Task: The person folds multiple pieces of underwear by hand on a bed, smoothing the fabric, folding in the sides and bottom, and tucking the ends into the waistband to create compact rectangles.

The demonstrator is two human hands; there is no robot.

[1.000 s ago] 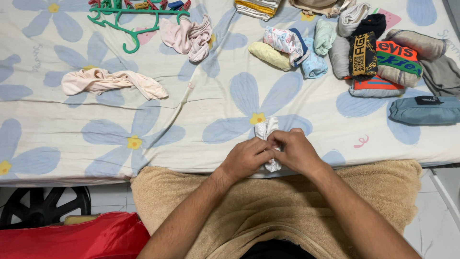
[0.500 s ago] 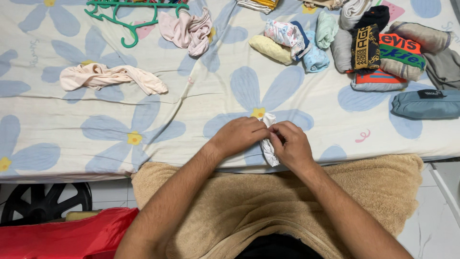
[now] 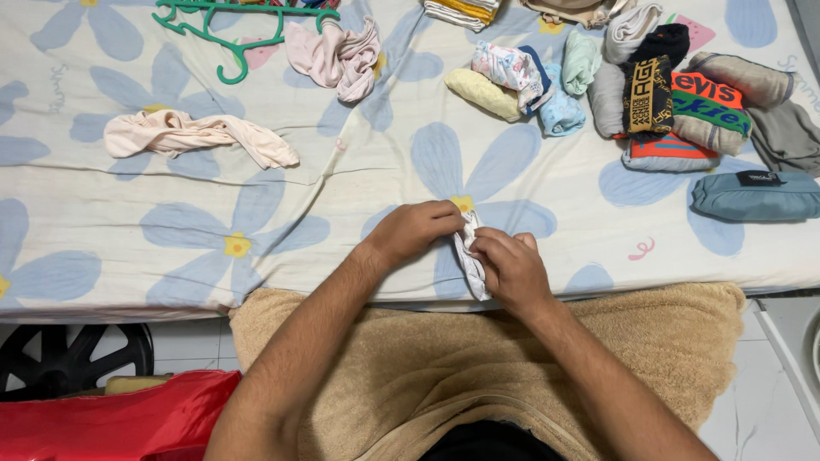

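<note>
A small white cloth [image 3: 471,263] lies as a narrow strip at the near edge of the bed with the blue flower sheet [image 3: 256,205]. My left hand [image 3: 416,229] pinches its upper end. My right hand [image 3: 511,271] grips its lower part from the right. Most of the cloth is hidden between my fingers.
Rolled garments [image 3: 683,102] sit in a cluster at the back right, with a grey-blue roll [image 3: 756,196] near the right edge. A loose peach garment [image 3: 192,138], a pink one [image 3: 335,55] and a green hanger [image 3: 224,26] lie back left. A tan towel [image 3: 478,358] covers my lap.
My left hand has moved up and away from me along the cloth. My right hand has stayed low, and the cloth is now pulled into a longer strip.
</note>
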